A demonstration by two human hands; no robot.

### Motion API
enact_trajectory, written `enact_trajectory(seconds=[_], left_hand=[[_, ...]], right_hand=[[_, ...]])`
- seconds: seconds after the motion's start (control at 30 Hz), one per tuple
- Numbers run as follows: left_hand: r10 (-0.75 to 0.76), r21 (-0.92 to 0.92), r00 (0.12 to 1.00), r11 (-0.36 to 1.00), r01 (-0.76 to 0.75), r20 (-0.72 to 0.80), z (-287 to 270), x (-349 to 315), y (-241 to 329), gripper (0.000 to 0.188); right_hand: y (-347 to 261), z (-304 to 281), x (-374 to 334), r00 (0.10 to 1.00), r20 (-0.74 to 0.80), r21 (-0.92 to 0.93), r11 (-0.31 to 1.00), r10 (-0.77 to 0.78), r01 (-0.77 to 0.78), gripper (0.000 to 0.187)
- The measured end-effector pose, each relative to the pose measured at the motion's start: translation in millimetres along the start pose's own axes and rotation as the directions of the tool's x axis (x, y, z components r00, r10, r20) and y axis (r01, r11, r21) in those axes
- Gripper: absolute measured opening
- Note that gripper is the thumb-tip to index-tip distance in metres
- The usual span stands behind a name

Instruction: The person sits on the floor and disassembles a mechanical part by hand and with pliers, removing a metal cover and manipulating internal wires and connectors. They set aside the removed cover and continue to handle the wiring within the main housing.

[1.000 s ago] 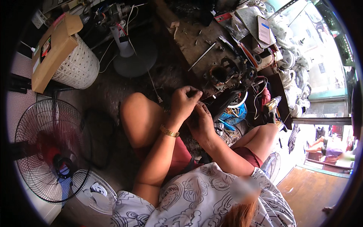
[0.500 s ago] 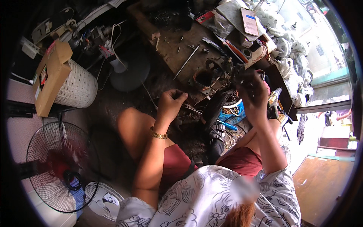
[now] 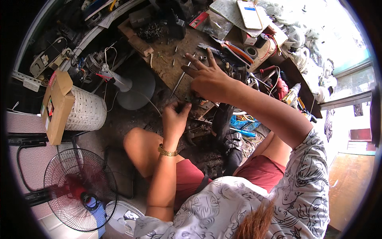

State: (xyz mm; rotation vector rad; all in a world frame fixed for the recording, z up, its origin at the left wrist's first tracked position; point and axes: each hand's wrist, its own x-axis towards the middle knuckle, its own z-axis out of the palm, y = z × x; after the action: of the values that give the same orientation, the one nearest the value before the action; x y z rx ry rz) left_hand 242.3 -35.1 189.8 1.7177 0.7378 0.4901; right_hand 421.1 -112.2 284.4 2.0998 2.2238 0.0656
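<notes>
Small dark part (image 3: 186,104) | left hand (image 3: 174,118) pinching | pliers (image 3: 229,48), phone (image 3: 249,14) beyond

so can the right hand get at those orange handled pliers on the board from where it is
Probably yes. The right hand hovers with fingers spread over the wooden board, and the orange-handled pliers lie just beyond its fingertips, on top of the clutter with nothing over them. A short reach forward looks enough.

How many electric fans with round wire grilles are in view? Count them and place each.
2: a red-bladed fan with a black wire grille at lower left, and a white-grilled fan partly hidden right beside it; clutter may hide others.
</notes>
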Motion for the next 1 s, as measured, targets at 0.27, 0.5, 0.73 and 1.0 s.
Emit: enact_trajectory(seconds=[0.27, 0.5, 0.73, 1.0], left_hand=[[-0.014, 0.050, 0.997, 0.999, 0.018, -0.072, -3, -17, 5, 0.022], [0.023, 0.080, 0.987, 0.997, -0.011, -0.157, 4, -21, 19, 0.017], [0.059, -0.164, 0.981, 0.982, -0.091, -0.187, 17, -14, 27, 0.015], [0.115, -0.310, 0.978, 0.936, -0.166, -0.175, 23, -12, 16, 0.013]], right_hand=[[4, -5, 1, 0.989, 0.052, 0.213, 0.966, 0.136, -0.144, 0.025], [-7, -21, 4, 0.981, -0.008, 0.161, 0.969, 0.192, -0.188, 0.020], [-9, -14, 6, 0.983, -0.060, 0.249, 0.956, 0.175, -0.155, 0.018], [17, 1, 12, 0.999, 0.002, 0.505, 0.862, 0.045, -0.040, 0.021]])
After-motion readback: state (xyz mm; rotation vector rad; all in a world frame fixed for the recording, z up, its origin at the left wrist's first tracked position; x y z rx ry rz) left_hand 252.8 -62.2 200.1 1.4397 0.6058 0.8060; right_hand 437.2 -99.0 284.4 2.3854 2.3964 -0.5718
